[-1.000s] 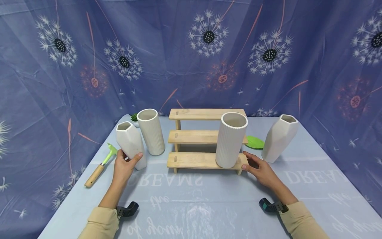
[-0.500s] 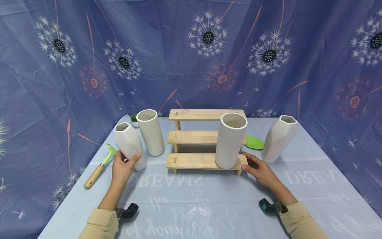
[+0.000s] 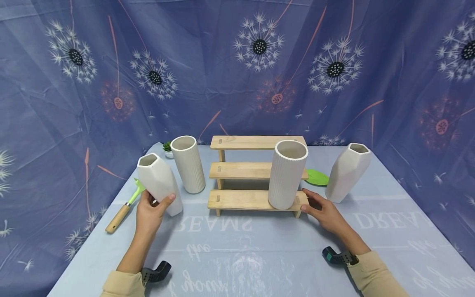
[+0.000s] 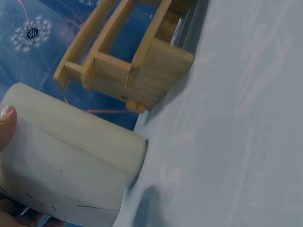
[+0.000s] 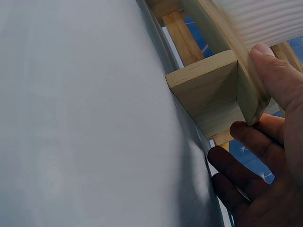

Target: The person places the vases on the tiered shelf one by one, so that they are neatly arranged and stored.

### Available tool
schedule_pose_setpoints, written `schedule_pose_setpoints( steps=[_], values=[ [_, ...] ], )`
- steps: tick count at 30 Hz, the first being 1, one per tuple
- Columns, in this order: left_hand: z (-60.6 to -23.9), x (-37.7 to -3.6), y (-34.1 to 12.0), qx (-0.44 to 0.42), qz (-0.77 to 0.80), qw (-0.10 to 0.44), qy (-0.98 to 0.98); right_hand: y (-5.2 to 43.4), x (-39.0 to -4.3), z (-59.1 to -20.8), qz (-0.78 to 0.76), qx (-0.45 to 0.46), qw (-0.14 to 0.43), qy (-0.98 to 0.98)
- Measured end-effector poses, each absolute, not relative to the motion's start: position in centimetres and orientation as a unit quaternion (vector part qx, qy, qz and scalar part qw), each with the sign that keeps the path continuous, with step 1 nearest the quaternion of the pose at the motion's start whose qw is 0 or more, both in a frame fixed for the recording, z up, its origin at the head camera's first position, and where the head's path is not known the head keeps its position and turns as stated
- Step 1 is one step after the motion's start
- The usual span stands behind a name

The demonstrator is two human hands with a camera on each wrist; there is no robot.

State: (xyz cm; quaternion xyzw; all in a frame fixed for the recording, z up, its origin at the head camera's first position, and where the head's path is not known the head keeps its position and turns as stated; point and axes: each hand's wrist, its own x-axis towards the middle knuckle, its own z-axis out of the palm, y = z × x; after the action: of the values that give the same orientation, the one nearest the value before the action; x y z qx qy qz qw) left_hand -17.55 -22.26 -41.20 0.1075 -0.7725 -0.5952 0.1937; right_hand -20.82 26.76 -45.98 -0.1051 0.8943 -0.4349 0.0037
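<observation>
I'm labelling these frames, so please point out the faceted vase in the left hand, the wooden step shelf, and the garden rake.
Faceted vase point(image 3: 157, 181): head view, middle of its white body.
Wooden step shelf point(image 3: 241, 199): head view, bare part of the lowest step.
Garden rake point(image 3: 118, 218): head view, wooden handle.

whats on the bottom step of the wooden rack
One ribbed white vase stands at the right end of the bottom step; the right hand touches that end. What lies behind the vase is hidden.
</observation>
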Motion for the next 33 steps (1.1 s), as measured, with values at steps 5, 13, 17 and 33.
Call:
schedule_pose_setpoints(
  steps=[5, 13, 17, 33],
  values=[
    [-40.7, -16.8, -21.6, 0.098, -0.598, 0.189, -0.772, 26.8, -20.9, -46.0, -0.437, -0.108, 0.001, 0.893],
    [-39.8, -15.8, -20.3, 0.079, -0.614, 0.173, -0.766, 26.7, -20.9, -46.1, -0.439, -0.107, 0.0, 0.892],
    [-39.4, -15.6, -19.7, 0.057, -0.614, 0.165, -0.77, 26.8, -20.9, -46.1, -0.438, -0.108, -0.001, 0.893],
    [-39.0, -15.7, -17.2, 0.006, -0.608, 0.128, -0.784, 26.7, -21.0, -46.3, -0.444, -0.114, -0.006, 0.889]
  ],
)
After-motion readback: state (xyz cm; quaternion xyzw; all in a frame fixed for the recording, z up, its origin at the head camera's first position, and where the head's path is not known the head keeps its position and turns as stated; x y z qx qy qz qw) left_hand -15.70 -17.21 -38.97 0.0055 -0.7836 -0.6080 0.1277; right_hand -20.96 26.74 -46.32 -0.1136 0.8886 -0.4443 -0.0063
